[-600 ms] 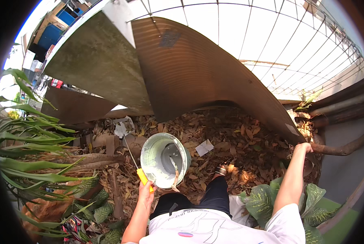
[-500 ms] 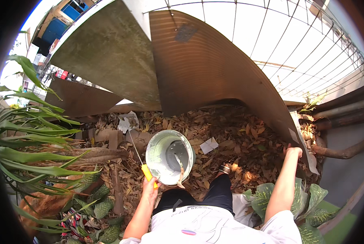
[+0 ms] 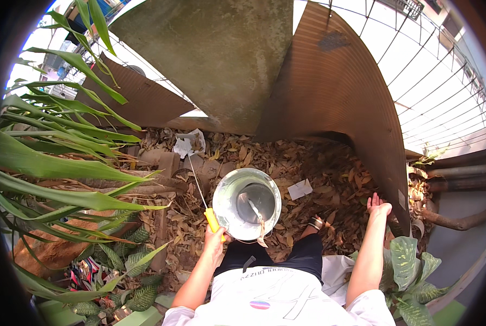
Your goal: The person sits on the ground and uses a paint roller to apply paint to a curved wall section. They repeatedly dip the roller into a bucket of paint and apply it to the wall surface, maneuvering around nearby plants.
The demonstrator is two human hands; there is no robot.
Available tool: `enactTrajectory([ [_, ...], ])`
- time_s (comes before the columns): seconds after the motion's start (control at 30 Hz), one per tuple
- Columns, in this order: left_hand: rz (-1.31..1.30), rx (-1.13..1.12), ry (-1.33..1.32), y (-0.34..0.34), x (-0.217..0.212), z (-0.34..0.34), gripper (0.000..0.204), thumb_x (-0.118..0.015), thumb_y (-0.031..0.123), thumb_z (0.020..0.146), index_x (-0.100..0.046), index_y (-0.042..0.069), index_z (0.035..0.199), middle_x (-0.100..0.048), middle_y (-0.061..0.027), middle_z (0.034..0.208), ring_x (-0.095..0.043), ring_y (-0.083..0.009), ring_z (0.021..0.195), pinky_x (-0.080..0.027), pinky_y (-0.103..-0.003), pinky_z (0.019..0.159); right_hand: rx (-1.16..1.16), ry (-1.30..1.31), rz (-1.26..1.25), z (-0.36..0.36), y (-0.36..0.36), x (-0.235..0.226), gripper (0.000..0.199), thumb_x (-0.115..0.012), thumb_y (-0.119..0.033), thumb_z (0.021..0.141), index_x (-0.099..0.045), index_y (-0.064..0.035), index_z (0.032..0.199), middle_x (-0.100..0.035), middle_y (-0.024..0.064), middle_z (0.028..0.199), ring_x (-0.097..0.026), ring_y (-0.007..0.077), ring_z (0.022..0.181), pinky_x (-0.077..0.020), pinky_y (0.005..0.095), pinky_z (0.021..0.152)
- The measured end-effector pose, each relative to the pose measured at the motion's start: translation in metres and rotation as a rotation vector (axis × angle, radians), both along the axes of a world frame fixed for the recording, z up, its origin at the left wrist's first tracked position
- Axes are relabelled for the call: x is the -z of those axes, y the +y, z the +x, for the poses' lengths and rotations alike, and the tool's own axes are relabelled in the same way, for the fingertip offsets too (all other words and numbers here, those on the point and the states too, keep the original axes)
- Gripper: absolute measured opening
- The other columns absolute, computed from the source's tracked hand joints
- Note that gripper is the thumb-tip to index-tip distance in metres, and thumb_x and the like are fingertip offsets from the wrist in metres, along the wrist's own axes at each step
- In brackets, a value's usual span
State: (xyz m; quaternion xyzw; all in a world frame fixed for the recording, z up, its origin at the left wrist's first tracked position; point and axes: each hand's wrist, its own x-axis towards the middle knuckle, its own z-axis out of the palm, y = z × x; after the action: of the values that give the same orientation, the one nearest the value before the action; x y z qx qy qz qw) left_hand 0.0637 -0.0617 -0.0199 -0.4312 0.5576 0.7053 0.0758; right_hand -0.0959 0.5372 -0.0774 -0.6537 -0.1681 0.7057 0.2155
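Observation:
My left hand [image 3: 214, 239] is closed around the yellow handle of a long thin metal rod [image 3: 197, 183]. Its far end reaches a crumpled whitish scrap [image 3: 189, 144]; whether it pierces the scrap I cannot tell. Right beside that hand is a pale grey bucket [image 3: 223, 191], mouth toward me, with a dry leaf [image 3: 261, 231] over its near rim. Whether my fingers also grip the bucket is unclear. My right hand [image 3: 379, 206] is open, fingers stretched out, close to the lower edge of a brown corrugated sheet [image 3: 341, 87] and holding nothing.
Dry leaves [image 3: 308, 212] cover the ground, with a white paper piece [image 3: 300, 189] among them. Long green leaves [image 3: 64, 163] crowd the left side. A flat greenish panel [image 3: 216, 54] and wire fencing [image 3: 433, 81] stand beyond. A leafy plant [image 3: 408, 266] and a branch [image 3: 460, 220] are right.
The view has shifted, so most things sit farther right. My right hand has come away from the corrugated sheet's edge and its fingers have opened. The left hand keeps the rod.

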Motion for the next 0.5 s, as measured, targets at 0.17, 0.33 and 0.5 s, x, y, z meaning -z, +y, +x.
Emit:
enactTrajectory([
  [0.17,-0.005,0.033,-0.012,-0.024,-0.002,-0.006,0.042,-0.062,0.001,0.085,-0.051,0.012,0.124,-0.062,-0.0018,0.105,-0.064,-0.0155,0.090,-0.056,-0.032,0.071,-0.634,-0.019,0.189,0.045,-0.128,0.028,0.056,-0.045,-0.043,0.102,-0.045,0.0009,0.138,-0.059,0.0147,0.125,-0.064,0.0230,0.105,-0.0497,0.0400,0.089],
  [0.33,-0.016,0.117,0.008,-0.057,0.005,-0.020,0.041,-0.063,0.000,0.084,-0.049,0.011,0.122,-0.062,-0.0028,0.106,-0.064,-0.0152,0.089,-0.056,-0.031,0.070,-1.290,0.021,1.054,0.086,-0.300,-0.049,0.023,-0.059,-0.023,0.099,-0.065,-0.0011,0.106,-0.066,0.0103,0.094,-0.064,0.0210,0.084,-0.0515,0.0317,0.077],
  [0.5,-0.079,0.324,0.007,-0.091,0.009,-0.035,0.041,-0.063,-0.002,0.085,-0.047,0.006,0.122,-0.061,-0.0062,0.105,-0.064,-0.0161,0.084,-0.055,-0.028,0.067,-1.607,0.292,1.269,0.102,-0.451,-0.168,0.017,-0.065,-0.018,0.091,-0.065,-0.0046,0.102,-0.061,0.0141,0.095,-0.062,0.0322,0.091,-0.0513,0.0401,0.079],
])
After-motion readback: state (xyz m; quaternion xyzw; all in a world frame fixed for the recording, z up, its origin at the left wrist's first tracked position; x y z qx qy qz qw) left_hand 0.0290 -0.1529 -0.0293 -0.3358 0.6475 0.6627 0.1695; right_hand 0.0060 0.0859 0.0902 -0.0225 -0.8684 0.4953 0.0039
